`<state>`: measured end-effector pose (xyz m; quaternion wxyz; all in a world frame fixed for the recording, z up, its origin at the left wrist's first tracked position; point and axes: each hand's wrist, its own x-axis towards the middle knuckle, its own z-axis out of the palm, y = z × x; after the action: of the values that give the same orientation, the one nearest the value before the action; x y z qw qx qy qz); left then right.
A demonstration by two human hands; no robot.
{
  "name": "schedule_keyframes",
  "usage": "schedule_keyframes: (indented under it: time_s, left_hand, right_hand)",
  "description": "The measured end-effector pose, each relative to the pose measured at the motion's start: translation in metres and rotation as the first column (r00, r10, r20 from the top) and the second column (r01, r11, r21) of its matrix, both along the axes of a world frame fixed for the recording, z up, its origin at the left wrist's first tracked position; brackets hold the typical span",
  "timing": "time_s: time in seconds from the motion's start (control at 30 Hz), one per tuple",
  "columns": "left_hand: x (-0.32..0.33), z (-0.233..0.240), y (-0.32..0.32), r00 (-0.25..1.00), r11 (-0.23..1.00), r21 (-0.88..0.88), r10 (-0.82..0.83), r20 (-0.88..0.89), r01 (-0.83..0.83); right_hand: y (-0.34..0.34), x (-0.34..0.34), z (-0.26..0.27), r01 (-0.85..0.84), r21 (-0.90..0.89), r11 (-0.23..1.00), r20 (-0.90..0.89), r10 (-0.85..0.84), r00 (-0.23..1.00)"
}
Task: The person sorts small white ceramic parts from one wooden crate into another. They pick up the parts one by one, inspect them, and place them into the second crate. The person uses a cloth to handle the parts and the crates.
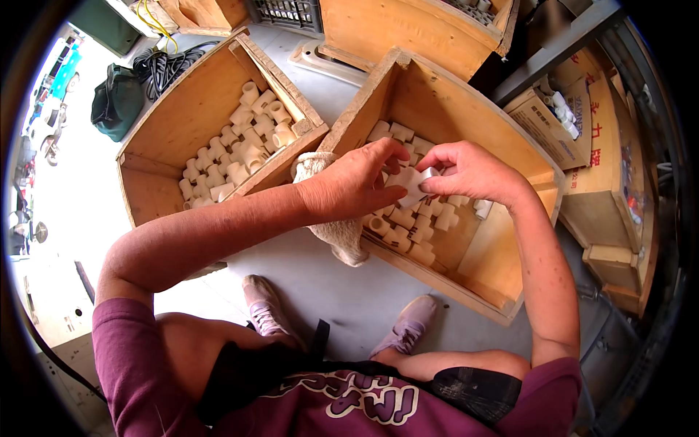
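My right hand (475, 172) pinches a white plastic tee pipe fitting (408, 180) between thumb and fingers. It is held above the right wooden box (458, 109). My left hand (357, 180) reaches in from the other side, its thumb at the fitting's left edge and its upper fingers spread above. Whether the left hand also grips the fitting is partly hidden. Below both hands, white tee fittings (401, 218), some with dark marks, lie in that box. A knitted cloth glove (338, 235) hangs over the box's near-left edge, under my left wrist.
Left of it stands another wooden box (164, 158), holding many tee fittings (226, 150). Behind are a further wooden box (398, 33) and a black plastic crate (286, 13). Cartons (551, 128) stand at right under a metal bar (557, 52). Coiled black cable (164, 71) lies beside a green bag (116, 101).
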<state>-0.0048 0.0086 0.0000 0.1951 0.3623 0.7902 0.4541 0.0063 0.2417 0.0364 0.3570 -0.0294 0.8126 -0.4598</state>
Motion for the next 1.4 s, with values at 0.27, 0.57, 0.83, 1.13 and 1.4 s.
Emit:
schedule_keyframes:
  time_s: [0.27,0.57,0.83,1.13,1.4]
  left_hand:
    - [0.015,0.006,-0.002,0.92,0.89,-0.423,-0.297,-0.255,0.17]
    - [0.015,0.003,-0.003,0.932,0.867,-0.467,-0.298,-0.208,0.173]
    - [0.014,0.003,-0.002,0.931,0.86,-0.475,-0.309,-0.196,0.186]
    - [0.013,0.004,-0.003,0.924,0.85,-0.491,-0.324,-0.203,0.191]
    - [0.013,0.004,-0.003,0.923,0.855,-0.477,-0.329,-0.199,0.203]
  right_hand:
    - [0.098,0.009,-0.098,-0.014,0.571,0.821,0.194,-0.118,0.974]
    - [0.11,0.035,-0.157,-0.243,0.742,0.624,0.388,-0.106,0.915]
    - [0.123,0.041,-0.191,-0.175,0.692,0.7,0.447,-0.227,0.865]
    - [0.123,0.04,-0.184,0.075,0.699,0.711,0.321,-0.405,0.856]
    - [0.129,0.043,-0.195,0.148,0.74,0.656,0.247,-0.47,0.847]
